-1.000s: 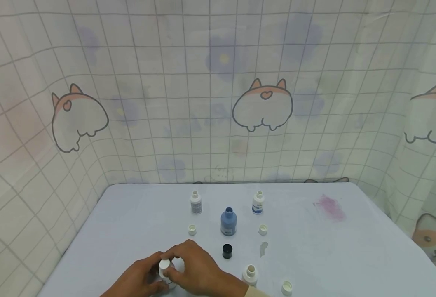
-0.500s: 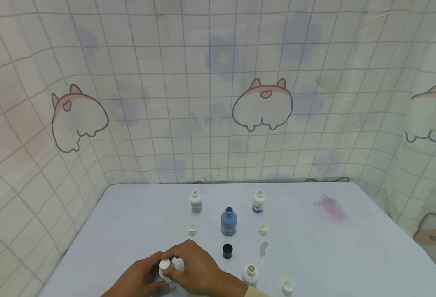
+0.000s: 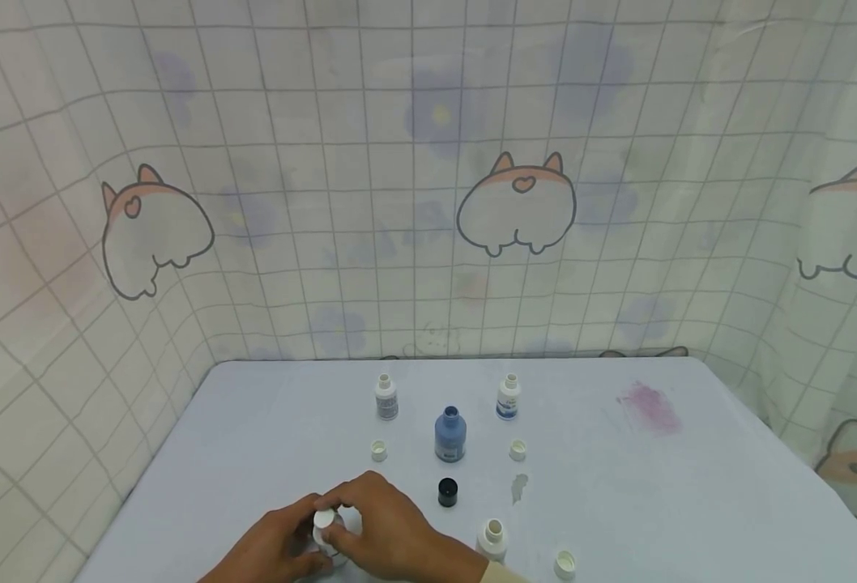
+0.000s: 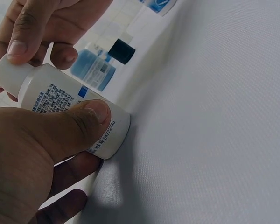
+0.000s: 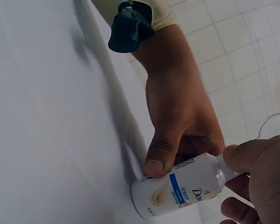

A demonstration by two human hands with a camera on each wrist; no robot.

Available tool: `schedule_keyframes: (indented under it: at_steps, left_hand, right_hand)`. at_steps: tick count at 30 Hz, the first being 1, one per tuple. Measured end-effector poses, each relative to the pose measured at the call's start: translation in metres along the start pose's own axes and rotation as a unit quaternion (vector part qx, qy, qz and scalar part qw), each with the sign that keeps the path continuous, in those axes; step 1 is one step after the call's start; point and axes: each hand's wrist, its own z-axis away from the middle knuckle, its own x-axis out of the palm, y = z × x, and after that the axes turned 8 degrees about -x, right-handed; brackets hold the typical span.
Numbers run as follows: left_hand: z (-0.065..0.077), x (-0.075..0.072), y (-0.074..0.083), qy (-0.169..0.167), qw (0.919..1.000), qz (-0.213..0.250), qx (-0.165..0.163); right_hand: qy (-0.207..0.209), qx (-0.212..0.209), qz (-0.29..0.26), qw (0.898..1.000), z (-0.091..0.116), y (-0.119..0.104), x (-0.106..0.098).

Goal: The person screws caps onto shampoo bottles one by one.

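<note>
Near the front edge of the table, a small white bottle (image 4: pixel 60 91) with printed label stands with its white cap (image 3: pixel 324 519) on top. My left hand (image 3: pixel 275 538) grips the bottle's body, thumb across the label. From the right, my right hand (image 3: pixel 392 526) pinches the cap between thumb and fingers. The left wrist view shows the bottle's base at the white cloth. In the right wrist view, a blue stripe and a swirl picture show on the label.
An open blue bottle (image 3: pixel 450 437) stands mid-table, a black cap (image 3: pixel 447 492) before it. Open white bottles stand at back left (image 3: pixel 387 401), back right (image 3: pixel 507 401) and front (image 3: pixel 492 544). White caps (image 3: pixel 378 451) lie near them. A pink stain (image 3: pixel 650 407) marks the right side.
</note>
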Motion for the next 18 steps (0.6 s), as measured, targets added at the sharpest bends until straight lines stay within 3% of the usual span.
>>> schedule_keyframes:
  at_steps: [18]
  left_hand:
    - [0.0006,0.0026,-0.0006,0.02,0.9996,-0.015,0.008]
  right_hand:
    - [0.014,0.054,-0.007,0.998,0.001,-0.0021,0.002]
